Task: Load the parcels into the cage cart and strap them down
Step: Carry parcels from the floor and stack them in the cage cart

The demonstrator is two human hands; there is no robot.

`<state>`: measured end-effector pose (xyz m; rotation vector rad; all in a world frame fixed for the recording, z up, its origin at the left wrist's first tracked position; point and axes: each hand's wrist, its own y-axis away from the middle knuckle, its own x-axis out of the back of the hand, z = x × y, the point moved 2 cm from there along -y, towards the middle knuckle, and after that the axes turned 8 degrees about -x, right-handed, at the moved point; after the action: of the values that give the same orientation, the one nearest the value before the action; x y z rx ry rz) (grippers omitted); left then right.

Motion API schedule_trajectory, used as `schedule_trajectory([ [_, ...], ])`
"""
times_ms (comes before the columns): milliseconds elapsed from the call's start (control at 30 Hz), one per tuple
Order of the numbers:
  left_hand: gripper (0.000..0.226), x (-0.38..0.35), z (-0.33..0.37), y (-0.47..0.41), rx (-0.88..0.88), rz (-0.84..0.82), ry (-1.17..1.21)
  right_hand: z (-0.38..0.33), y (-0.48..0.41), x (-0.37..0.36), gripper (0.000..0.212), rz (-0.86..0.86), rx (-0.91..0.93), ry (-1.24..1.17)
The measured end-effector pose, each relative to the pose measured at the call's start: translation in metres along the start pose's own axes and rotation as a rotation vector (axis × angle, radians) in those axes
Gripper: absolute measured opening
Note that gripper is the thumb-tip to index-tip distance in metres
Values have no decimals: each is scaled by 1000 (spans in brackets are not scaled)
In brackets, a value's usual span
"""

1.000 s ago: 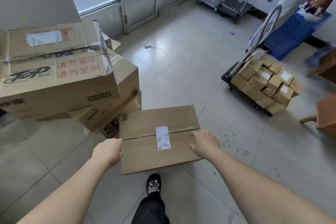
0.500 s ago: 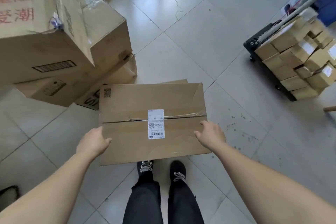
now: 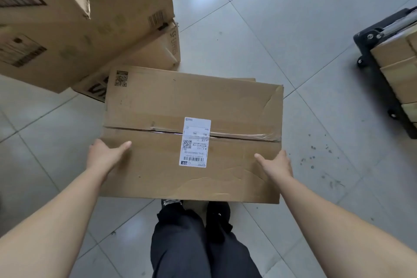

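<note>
Parcel (image 3: 191, 101) hangs between left hand (image 3: 102, 157) and right hand (image 3: 278, 165), each gripping a side edge.

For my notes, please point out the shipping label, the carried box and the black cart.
label (image 3: 195, 142): head view, middle of the sticker.
box (image 3: 225, 101): head view, bare far flap.
cart (image 3: 364, 46): head view, black base corner.

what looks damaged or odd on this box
The box is battered: a crease runs across its far right corner, the top is dented by the near edge, and the tape over the seam is wrinkled, with the flaps slightly parted.
</note>
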<state>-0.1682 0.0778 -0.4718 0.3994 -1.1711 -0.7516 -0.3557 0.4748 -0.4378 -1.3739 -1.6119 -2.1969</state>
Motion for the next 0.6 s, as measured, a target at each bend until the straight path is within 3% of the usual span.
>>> schedule_trajectory([
  [133, 92, 14, 6, 4, -19, 32, 48, -15, 8, 13, 87, 121, 8, 64],
  [400, 60, 80, 22, 68, -1, 111, -13, -42, 66, 71, 77, 199, 128, 141],
  [600, 77, 138, -5, 144, 153, 186, -1, -49, 134, 108, 73, 171, 238, 153],
])
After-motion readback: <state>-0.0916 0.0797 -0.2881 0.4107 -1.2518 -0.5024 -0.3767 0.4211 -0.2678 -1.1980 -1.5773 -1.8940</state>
